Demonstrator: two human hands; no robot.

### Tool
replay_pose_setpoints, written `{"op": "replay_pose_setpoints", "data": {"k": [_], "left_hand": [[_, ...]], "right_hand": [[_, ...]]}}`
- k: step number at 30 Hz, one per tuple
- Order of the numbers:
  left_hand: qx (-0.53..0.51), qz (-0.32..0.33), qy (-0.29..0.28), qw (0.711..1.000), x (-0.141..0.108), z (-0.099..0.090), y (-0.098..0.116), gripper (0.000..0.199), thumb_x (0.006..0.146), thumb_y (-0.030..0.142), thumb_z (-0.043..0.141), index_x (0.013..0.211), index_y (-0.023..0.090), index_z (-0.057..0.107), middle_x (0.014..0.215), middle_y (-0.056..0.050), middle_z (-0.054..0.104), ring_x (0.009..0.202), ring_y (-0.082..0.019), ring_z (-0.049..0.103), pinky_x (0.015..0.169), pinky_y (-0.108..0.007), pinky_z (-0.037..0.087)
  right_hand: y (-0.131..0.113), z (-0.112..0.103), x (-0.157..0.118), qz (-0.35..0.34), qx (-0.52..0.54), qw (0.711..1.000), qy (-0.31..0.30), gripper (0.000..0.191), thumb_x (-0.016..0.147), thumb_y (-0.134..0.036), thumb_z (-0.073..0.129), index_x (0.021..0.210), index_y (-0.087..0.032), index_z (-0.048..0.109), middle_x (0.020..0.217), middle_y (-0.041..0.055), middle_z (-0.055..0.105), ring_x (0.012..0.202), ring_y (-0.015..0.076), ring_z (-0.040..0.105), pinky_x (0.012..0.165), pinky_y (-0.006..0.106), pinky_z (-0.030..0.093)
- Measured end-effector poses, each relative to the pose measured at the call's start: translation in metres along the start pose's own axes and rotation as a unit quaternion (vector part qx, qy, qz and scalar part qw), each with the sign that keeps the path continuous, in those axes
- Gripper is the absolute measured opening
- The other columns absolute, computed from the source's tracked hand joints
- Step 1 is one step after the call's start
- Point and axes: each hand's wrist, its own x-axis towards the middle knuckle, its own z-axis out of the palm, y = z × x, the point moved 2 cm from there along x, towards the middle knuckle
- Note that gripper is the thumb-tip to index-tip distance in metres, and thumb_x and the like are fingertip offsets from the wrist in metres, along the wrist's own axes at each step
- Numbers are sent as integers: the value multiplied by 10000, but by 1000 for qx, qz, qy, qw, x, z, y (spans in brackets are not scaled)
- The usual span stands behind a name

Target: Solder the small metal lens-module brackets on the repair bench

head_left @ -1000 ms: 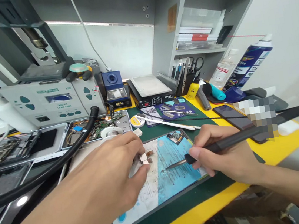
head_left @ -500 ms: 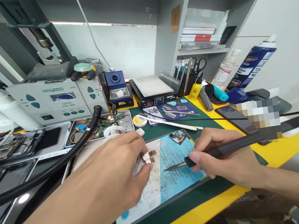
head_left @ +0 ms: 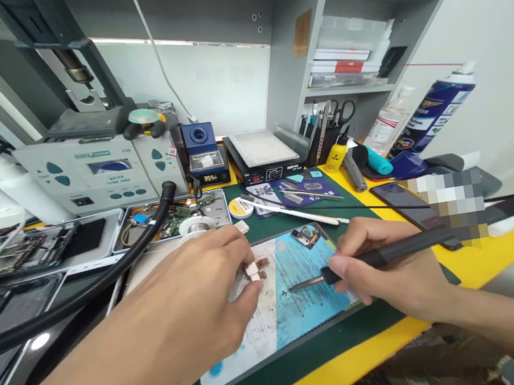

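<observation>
My left hand (head_left: 212,283) is closed with thumb and forefinger around a small white part with brown flex-cable ends (head_left: 253,271), resting on or just above the work mat (head_left: 272,338). The other fingers are mostly hidden behind the hand. In my right hand (head_left: 389,272) is a soldering iron (head_left: 391,251), gripped like a pen. Its metal tip points left over the blue half of the mat, close to dark specks; whether it touches the surface I cannot tell. A small camera-like module (head_left: 306,235) lies at the mat's far edge.
A hot-air station (head_left: 95,175) stands back left, its black hose (head_left: 142,261) arching across opened phones. Behind the mat are a solder spool (head_left: 197,227), a round tin (head_left: 240,208), white sticks and a heating plate (head_left: 265,152). A phone (head_left: 404,209) and bottles stand right.
The soldering iron's tip has shifted slightly to the right and up over the mat, along with my right hand. My left hand and the small part hold still.
</observation>
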Motion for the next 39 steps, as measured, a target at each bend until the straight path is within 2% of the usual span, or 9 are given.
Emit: {"op": "replay_pose_setpoints", "data": {"k": [4, 9, 16, 19, 22, 26, 29, 34, 39], "left_hand": [[3, 1, 3, 1000, 0, 0, 0, 276, 973, 440, 510, 1037, 273, 720, 1134, -62, 707, 1014, -278, 680, 945, -478, 564], [2, 4, 1, 1000, 1, 2, 0, 292, 984, 444, 489, 1033, 273, 721, 1133, -62, 706, 1007, -274, 679, 924, -478, 565], [0, 3, -6, 1000, -1, 1, 1, 301, 997, 453, 485, 1070, 282, 722, 1174, -61, 707, 1042, -280, 684, 951, -490, 560], [0, 1, -8, 1000, -1, -1, 0, 277, 990, 436, 514, 1060, 268, 724, 1166, -72, 713, 1044, -283, 687, 956, -472, 561], [-4, -1, -12, 1000, -1, -2, 0, 246, 993, 411, 535, 1075, 270, 719, 1164, -68, 715, 1060, -274, 683, 959, -444, 555], [-14, 6, -13, 1000, 0, -2, -2, 218, 991, 413, 540, 1065, 291, 706, 1163, -40, 709, 1068, -256, 678, 945, -424, 542], [-19, 8, -11, 1000, -1, -1, -4, 213, 996, 412, 536, 1068, 295, 699, 1157, -27, 706, 1061, -246, 677, 931, -419, 531], [-20, 14, -7, 1000, -1, -2, -4, 204, 996, 386, 540, 1079, 288, 699, 1129, -18, 708, 1029, -237, 673, 916, -419, 516], [-28, 0, -13, 1000, -3, -6, -1, 162, 958, 356, 606, 1075, 293, 700, 1106, -12, 717, 1034, -248, 669, 903, -397, 506]], "right_hand": [[2, -2, 0, 1, 3, 1000, 16, 288, 847, -329, 855, 665, -293, 635, 413, -46, 556, 334, 156, 491, 412, 339, 525], [-3, 1, 0, -8, -23, 1000, 3, 306, 856, -350, 829, 639, -289, 623, 406, -22, 572, 373, 184, 552, 411, 343, 536], [-1, 0, 1, 47, 26, 998, 23, 305, 886, -400, 820, 691, -261, 631, 421, -57, 564, 332, 137, 517, 450, 321, 576], [-1, -2, 5, 70, 30, 997, 2, 298, 883, -395, 829, 715, -236, 642, 400, -71, 555, 337, 124, 529, 514, 307, 597], [1, -4, 10, 77, 52, 995, -23, 316, 880, -422, 833, 740, -210, 644, 440, -41, 623, 335, 110, 530, 446, 253, 523], [5, -5, 15, 111, 102, 988, -38, 364, 851, -466, 845, 743, -186, 638, 556, 32, 726, 322, 97, 515, 324, 198, 328], [6, -5, 16, 120, 128, 983, -46, 345, 834, -428, 862, 738, -177, 645, 568, 32, 731, 321, 86, 508, 322, 184, 285], [8, -4, 17, 108, 128, 984, -56, 299, 857, -389, 849, 756, -175, 665, 573, 27, 734, 339, 80, 506, 346, 185, 299], [-1, -11, 20, 96, 83, 988, -90, 263, 890, -407, 821, 843, -173, 711, 468, -37, 626, 345, 71, 458, 382, 195, 358]]}}
